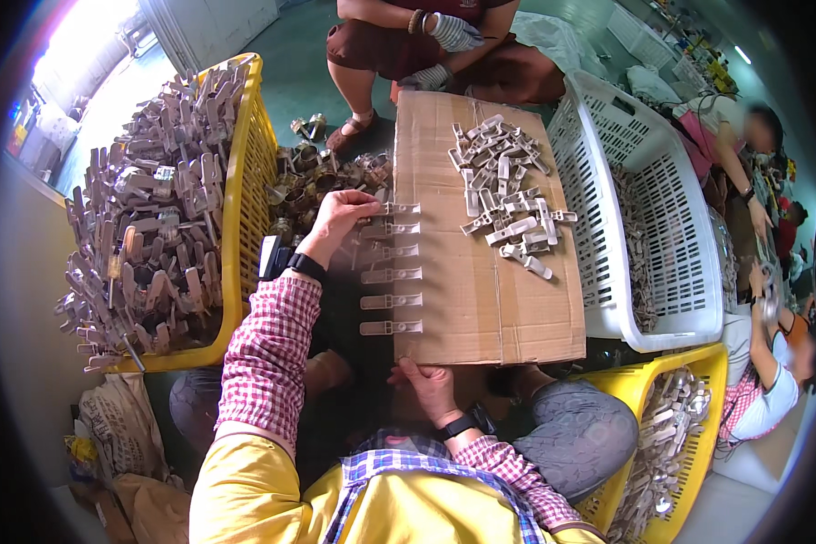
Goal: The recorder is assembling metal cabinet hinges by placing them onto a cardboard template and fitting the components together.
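Observation:
A brown cardboard panel (480, 299) lies in front of me. Along its left edge, flat grey lever handles (394, 275) sit in a row, sticking out past the edge. My left hand (335, 225) pinches the farthest handle (399, 208) of that row by its outer end. At the near edge of the panel, my right hand (429, 392) grips the cardboard, its thumb at the edge and its other fingers partly hidden. A loose pile of similar grey handles (503, 186) covers the panel's far right part.
At left stands a yellow crate (256, 136) heaped with handled metal parts. Metal fittings (322, 177) lie on the floor beyond. A white crate (671, 290) and another yellow crate (626, 385) stand right. A gloved person (453, 36) crouches opposite; other people work far right.

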Demonstrator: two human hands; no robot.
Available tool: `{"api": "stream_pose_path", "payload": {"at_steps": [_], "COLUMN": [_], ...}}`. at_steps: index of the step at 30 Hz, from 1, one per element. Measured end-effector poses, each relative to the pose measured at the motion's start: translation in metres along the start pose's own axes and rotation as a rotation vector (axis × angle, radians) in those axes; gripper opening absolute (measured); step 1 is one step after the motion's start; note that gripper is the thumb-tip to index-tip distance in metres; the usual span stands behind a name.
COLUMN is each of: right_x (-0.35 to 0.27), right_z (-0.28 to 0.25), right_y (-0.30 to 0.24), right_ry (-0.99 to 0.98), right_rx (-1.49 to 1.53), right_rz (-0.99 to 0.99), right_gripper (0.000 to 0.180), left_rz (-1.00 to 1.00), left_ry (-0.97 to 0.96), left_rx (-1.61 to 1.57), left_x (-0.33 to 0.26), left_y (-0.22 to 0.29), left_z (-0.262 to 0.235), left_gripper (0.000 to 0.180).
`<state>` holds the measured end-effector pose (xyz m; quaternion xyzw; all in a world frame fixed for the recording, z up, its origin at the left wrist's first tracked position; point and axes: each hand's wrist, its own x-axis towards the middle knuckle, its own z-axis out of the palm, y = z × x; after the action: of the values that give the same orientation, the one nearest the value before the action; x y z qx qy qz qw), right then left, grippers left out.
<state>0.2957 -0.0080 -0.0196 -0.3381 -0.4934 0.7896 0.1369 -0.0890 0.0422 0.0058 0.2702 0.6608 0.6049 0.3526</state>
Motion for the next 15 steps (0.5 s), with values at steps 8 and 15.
{"api": "stream_pose_path", "payload": {"at_steps": [8,15], "right_x": [-0.003,-0.006], "right_z": [0.005,0.007], "right_y": [-0.007,-0.011], "right_ry": [0.031,0.041], "right_rx": [0.006,-0.04], "right_rz": [0.062,0.028], "right_gripper": [0.024,0.025], "left_rz": [0.13,-0.037], "left_ry": [0.082,0.333], "left_rx": [0.459,-0.007], "left_x": [-0.002,-0.007], "left_y": [0.01,-0.094], "left_z": [-0.003,-0.053], "left_gripper": [0.027,0.031]}}
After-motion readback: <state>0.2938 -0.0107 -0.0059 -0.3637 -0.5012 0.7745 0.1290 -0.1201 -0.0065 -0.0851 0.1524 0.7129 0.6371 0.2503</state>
